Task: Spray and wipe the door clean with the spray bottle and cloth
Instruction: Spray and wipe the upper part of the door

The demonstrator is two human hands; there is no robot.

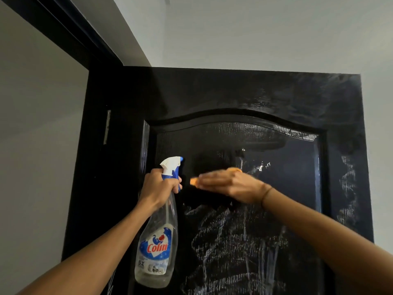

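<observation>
Nearest, two bare forearms reach up toward a glossy black wooden door with a raised arched panel (244, 99). Left of that arched panel, the left hand (158, 186) has its fingers clenched around the neck of a clear plastic spray bottle with a white and blue trigger head (157, 241), which hangs upright just in front of the door's left stile, nozzle toward the panel. On the panel itself, the right hand (225, 184) lies flat, fingers straight, pressing a small orange cloth (194, 181) against the wood; only its edges peek out past the fingertips and above the knuckles.

Below the cloth, the panel is covered in whitish streaks of cleaner; a dark, wiped band lies level with the hand. The step appears to be wiping, roughly midway through. To do it well, I would keep the palm flat, work in overlapping passes downward through the streaks, and then follow the groove of the arch, where residue likely collects.

Motion blur softens the right hand, so its exact contact is hard to judge. Most of the cloth is hidden. The door's lower part is cut off, and its handle is out of view. Farther off, a grey wall and ceiling.
</observation>
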